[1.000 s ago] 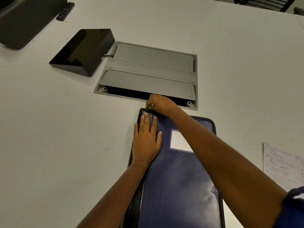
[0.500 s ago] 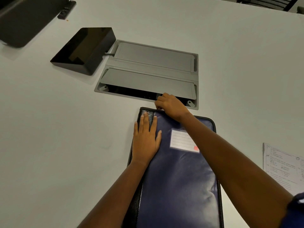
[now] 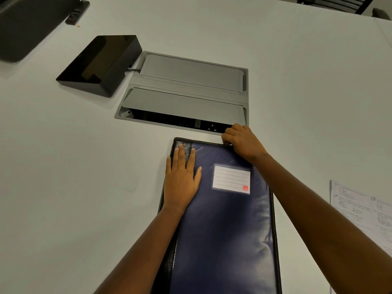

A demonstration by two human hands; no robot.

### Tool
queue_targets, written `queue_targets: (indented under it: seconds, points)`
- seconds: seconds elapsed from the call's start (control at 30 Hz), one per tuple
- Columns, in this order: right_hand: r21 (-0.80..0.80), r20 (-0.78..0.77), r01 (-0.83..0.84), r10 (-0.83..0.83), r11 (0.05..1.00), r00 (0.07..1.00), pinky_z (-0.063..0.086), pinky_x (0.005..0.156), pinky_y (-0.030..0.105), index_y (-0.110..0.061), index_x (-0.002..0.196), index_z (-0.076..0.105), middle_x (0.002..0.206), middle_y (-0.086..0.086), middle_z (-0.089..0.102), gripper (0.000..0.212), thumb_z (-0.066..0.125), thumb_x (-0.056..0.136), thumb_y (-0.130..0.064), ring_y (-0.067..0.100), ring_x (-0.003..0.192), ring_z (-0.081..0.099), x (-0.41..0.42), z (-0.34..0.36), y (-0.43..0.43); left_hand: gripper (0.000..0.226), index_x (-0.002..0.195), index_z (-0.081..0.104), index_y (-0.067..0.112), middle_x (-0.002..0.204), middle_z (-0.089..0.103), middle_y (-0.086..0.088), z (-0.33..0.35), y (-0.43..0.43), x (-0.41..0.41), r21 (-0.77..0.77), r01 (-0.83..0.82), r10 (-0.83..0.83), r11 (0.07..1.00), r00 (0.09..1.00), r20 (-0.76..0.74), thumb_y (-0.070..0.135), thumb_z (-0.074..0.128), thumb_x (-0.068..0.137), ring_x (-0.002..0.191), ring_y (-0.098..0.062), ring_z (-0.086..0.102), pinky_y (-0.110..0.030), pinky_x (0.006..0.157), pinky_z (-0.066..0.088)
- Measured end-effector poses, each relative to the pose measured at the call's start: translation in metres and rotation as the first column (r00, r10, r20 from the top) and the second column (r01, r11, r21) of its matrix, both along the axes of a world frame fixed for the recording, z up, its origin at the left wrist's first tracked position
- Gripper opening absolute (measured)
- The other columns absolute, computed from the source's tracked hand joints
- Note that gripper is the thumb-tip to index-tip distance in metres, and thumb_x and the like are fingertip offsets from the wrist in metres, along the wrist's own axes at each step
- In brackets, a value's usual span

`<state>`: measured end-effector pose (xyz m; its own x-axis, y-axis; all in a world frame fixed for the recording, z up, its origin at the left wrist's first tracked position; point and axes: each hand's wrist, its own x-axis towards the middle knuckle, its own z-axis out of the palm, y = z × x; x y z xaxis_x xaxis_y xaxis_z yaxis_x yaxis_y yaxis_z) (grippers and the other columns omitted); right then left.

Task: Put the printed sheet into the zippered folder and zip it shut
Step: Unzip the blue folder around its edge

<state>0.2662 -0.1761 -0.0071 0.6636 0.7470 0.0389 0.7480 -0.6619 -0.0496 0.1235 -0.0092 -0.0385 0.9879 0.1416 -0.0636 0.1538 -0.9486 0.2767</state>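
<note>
Moved rightward along the stitched top edge of the folder (image 3: pixel 229 230), the right hand (image 3: pixel 244 143) is curled on it. The left hand (image 3: pixel 182 183) is pressed flat, fingers straight, on the glossy blue cover. The thin printed sheet (image 3: pixel 364 213) is laid beside it on the table (image 3: pixel 63 187).

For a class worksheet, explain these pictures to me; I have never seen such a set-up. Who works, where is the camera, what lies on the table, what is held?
No machine here: a person works with two bare hands. Every picture comes from one camera worn on the person's head, looking forward and down, so the arms enter from below. On the white table lies a blue folder with a label card. The left hand presses flat on it near the black spine. The right hand grips the folder's far edge with curled fingers; the zip pull is hidden. The printed sheet lies on the table to the right, not yet inside. Farther off are a grey flap box set into the table and a black wedge-shaped device.
</note>
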Motion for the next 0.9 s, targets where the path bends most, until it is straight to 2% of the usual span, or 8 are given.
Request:
queue_targets:
  seconds: [0.23,0.4,0.57,0.77,0.9]
  points:
    - [-0.042,-0.009,0.123,-0.124,0.991,0.992,0.041,0.080,0.044,-0.006,0.096,0.060,0.104,0.016,0.064,0.015,0.054,0.084,-0.001,0.035,0.097,0.052,-0.003,0.004,-0.044,0.059,0.147,0.000,0.020,0.158,0.000,-0.011,0.001,0.000,-0.001,0.000,0.008,-0.008,1.000,1.000,-0.004,0.042,0.023,0.097,0.146,-0.025,-0.001,-0.038,0.118,-0.002]
    - [-0.056,-0.004,0.255,-0.255,0.965,0.967,0.039,0.072,0.039,-0.003,0.090,0.061,0.094,0.018,0.065,0.016,0.052,0.081,0.007,0.036,0.090,0.052,-0.008,0.004,-0.079,0.059,0.147,0.000,0.019,0.158,0.001,-0.012,0.000,0.000,-0.001,0.005,0.007,-0.007,1.000,1.000,0.001,0.042,0.023,0.097,0.146,-0.026,-0.001,-0.038,0.119,-0.002]
    - [0.052,-0.045,0.388,-0.386,0.920,0.921,0.036,0.063,0.038,0.000,0.078,0.061,0.079,0.019,0.064,0.015,0.052,0.078,0.012,0.036,0.079,0.053,-0.028,0.000,-0.108,0.059,0.147,0.003,0.019,0.158,0.003,-0.013,0.000,-0.001,-0.001,0.012,0.010,-0.010,1.000,1.000,0.007,0.041,0.024,0.097,0.146,-0.026,0.001,-0.039,0.119,0.000]
    - [0.183,-0.147,0.575,-0.556,0.797,0.818,0.037,0.066,0.039,0.003,0.084,0.060,0.088,0.024,0.061,0.008,0.051,0.082,0.004,0.039,0.085,0.050,-0.054,-0.014,-0.104,0.058,0.147,-0.001,0.015,0.157,0.001,-0.017,0.004,-0.006,-0.002,0.068,0.028,-0.025,0.997,0.999,-0.039,0.039,0.020,0.098,0.146,-0.029,0.001,-0.043,0.119,0.000]
    - [0.274,-0.245,0.665,-0.619,0.694,0.746,0.041,0.073,0.041,0.004,0.091,0.059,0.096,0.025,0.061,0.015,0.045,0.086,0.002,0.038,0.091,0.050,-0.063,-0.018,-0.094,0.059,0.147,-0.003,0.014,0.157,-0.004,-0.015,0.008,-0.031,-0.016,0.026,0.154,-0.152,0.988,0.987,-0.059,0.039,0.019,0.098,0.146,-0.028,-0.004,-0.044,0.118,-0.003]
